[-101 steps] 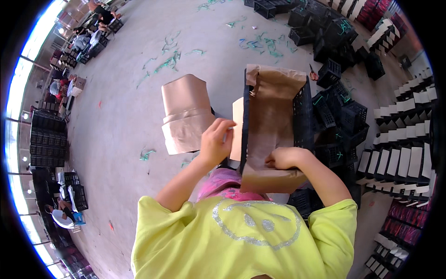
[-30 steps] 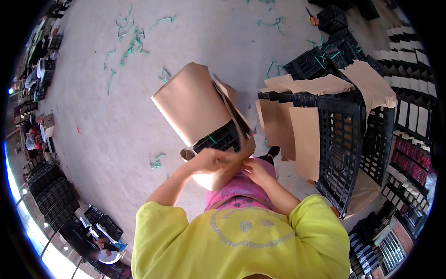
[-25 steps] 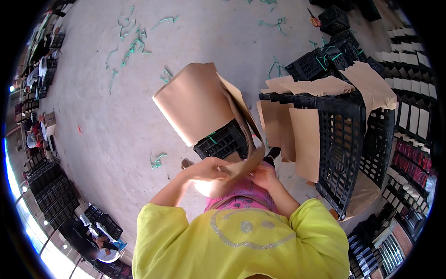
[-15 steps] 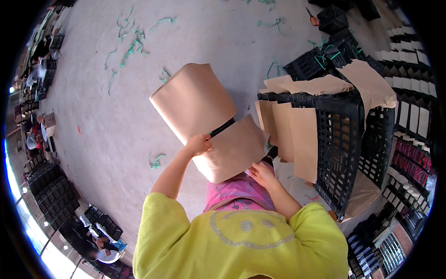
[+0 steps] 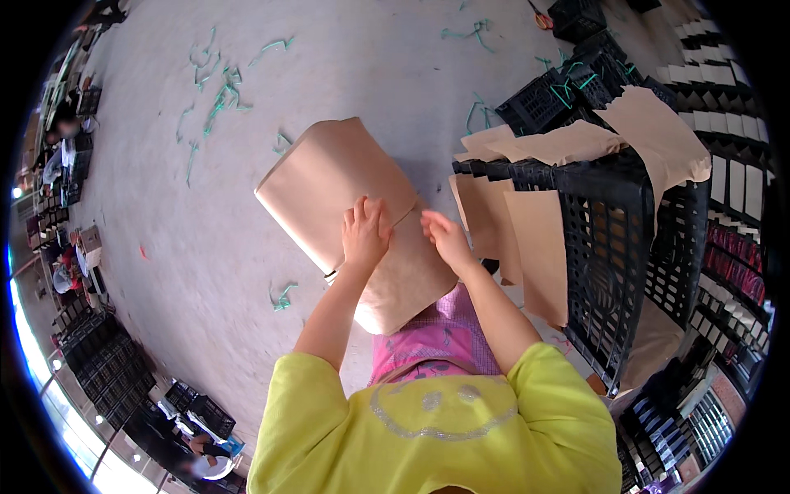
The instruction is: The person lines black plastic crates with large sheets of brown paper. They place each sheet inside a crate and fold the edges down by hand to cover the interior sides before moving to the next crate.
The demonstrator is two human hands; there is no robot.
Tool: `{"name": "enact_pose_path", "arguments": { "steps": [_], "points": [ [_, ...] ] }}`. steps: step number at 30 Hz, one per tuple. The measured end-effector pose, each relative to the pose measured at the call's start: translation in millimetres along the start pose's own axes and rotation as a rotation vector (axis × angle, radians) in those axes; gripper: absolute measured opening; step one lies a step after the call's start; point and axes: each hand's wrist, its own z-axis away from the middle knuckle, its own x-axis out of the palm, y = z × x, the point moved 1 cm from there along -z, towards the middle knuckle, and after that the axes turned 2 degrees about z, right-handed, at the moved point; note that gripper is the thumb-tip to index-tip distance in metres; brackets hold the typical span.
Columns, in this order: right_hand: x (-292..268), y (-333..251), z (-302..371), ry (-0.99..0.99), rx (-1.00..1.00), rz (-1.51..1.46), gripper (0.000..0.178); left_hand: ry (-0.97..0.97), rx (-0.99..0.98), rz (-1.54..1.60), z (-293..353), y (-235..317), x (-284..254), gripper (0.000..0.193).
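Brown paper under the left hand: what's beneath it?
Only a dark sliver shows, at the left edge of the brown paper. The rest is covered, so its kind can't be told. Pink clothing shows past the near end.

Workshop hall with stacked black crates

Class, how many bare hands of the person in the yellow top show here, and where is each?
2: the left hand is over the brown paper; the right hand is at its right edge. Neither is hidden.
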Motion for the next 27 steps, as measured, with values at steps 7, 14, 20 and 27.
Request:
{"name": "enact_pose_path", "arguments": {
  "steps": [7,14,20,27],
  "points": [
    [16,29,-67,-0.005,0.257,0.042,0.036,0.005,-0.031,-0.030,-10,1,0,0.054],
    [29,49,-74,0.052,0.368,-0.117,0.031,-0.001,-0.054,-0.028,-14,1,1,0.053],
    [23,30,-85,0.165,0.315,-0.169,0.026,-0.014,-0.061,-0.024,-13,4,0,0.054],
    [46,-62,-53,0.077,0.024,0.202,0.027,0.140,-0.157,0.372,9,-18,-1,0.054]
  ]
}}
